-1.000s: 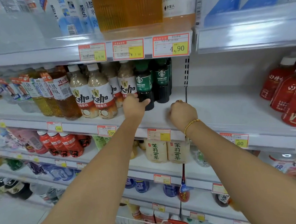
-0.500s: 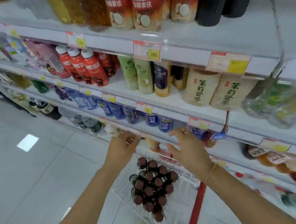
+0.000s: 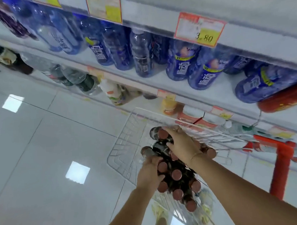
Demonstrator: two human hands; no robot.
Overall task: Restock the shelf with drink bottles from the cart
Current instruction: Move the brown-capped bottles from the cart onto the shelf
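Overhead, the view tips steeply down onto a pale tiled floor (image 3: 43, 162), which spreads out to the left of the wire cart (image 3: 127, 148) and carries a few bright square reflections. The white shelf unit (image 3: 160, 83) runs diagonally along the far side of the cart, its boards rising above and beyond it. A red upright post (image 3: 276, 170) stands on the cart's right side, close against the lowest shelf edge.

On the shelf board above the cart stands a row of blue drink bottles (image 3: 206, 75), packed shoulder to shoulder. Lower boards, nearer the cart's far rim, hold blurred paler bottles that cannot be told apart.

Inside the cart basket sits a tight cluster of dark bottles (image 3: 176, 174) with reddish-brown caps, upright and touching one another.

The left hand (image 3: 148, 173) is at the cluster's left edge, within the cart, its fingers (image 3: 153, 161) and thumb curled round the neck of one bottle. The right hand (image 3: 182, 145) lies over the far part of the cluster, its fingers (image 3: 169, 129) reaching across the caps towards the cart's far rim; motion blur hides whether they clasp a bottle or only rest on the tops.

A red-and-yellow price tag (image 3: 200, 29) reading 3.80 hangs on the shelf lip high above the cart. A thin gold bracelet (image 3: 196, 155) circles the right wrist, over the cart.
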